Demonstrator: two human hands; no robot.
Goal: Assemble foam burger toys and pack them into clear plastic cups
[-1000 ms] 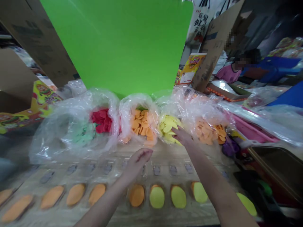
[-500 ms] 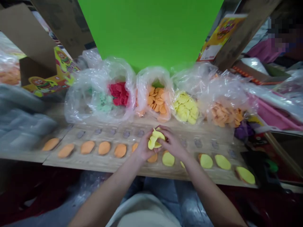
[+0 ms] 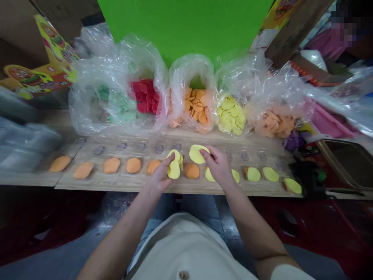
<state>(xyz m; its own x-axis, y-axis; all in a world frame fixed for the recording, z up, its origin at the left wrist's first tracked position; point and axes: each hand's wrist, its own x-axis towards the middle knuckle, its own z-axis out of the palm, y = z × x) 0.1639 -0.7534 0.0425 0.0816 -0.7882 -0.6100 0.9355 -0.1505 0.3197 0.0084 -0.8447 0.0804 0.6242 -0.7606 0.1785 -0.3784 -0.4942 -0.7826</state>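
While the left grip (image 3: 159,177) pinches soft yellow discs (image 3: 174,165), right grip (image 3: 218,167) pinching a flat yellow oval (image 3: 196,154)

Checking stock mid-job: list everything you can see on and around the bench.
clear plastic bags: about four, transparent, behind the board, holding green, red, orange and yellow pieces
wooden board: one, pale wood, in front of the bags
orange discs: six, orange, on the board's left part
yellow discs: five, yellow, on the board's right part
green panel: one, bright green, behind the bags
co-worker: one, pink sleeve, upper right
left hand: one, holding yellow pieces above the board
right hand: one, pinching a yellow disc
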